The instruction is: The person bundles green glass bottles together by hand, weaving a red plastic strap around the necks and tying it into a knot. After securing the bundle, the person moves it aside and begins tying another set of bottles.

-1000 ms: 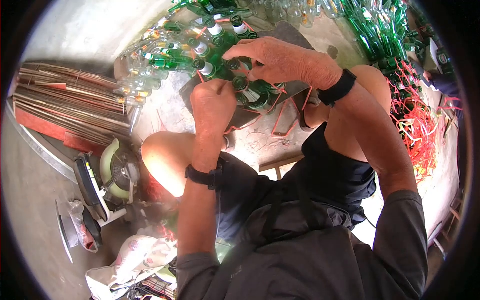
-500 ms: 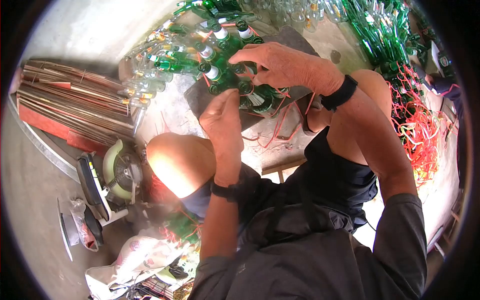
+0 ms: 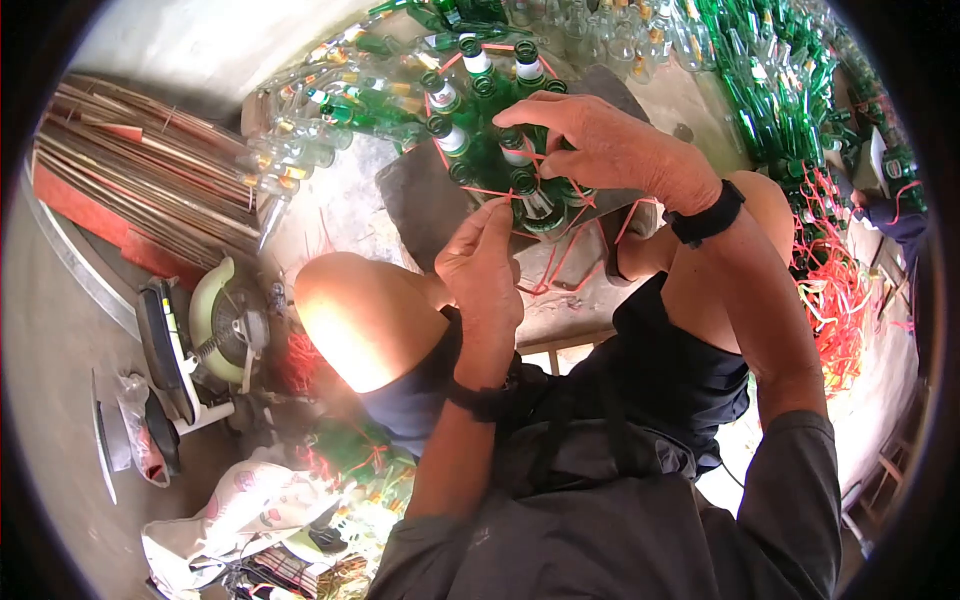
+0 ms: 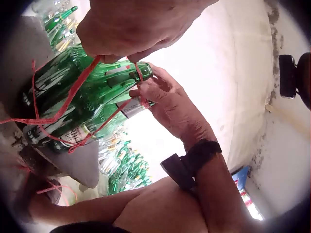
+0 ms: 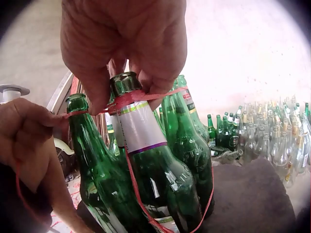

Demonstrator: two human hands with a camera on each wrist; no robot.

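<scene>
Several green glass bottles (image 3: 451, 141) stand bunched together, with red plastic string (image 4: 80, 86) running round their necks and sides. My left hand (image 3: 485, 268) pinches the string between thumb and finger, close by the neck of the nearest bottle (image 5: 85, 133). From that neck the string runs taut to a white-labelled bottle (image 5: 142, 127). Around the labelled bottle's neck curl the thumb and fingers of my right hand (image 3: 632, 146), right at the string wound there. In the right wrist view, the back of this hand hides part of its fingertips.
Beneath the bunch lies a dark slab (image 3: 410, 200). Clear bottles (image 3: 600, 35) and more green bottles (image 3: 770, 90) crowd the floor behind. A red string heap (image 3: 835, 315) lies right; bundled rods (image 3: 150, 175) and a pale green wheel (image 3: 225, 310) are at left.
My left hand has drawn from beside the bottle necks toward my body, pulling the string into a visible line. The right hand stays at the same neck. The head view has shifted slightly.
</scene>
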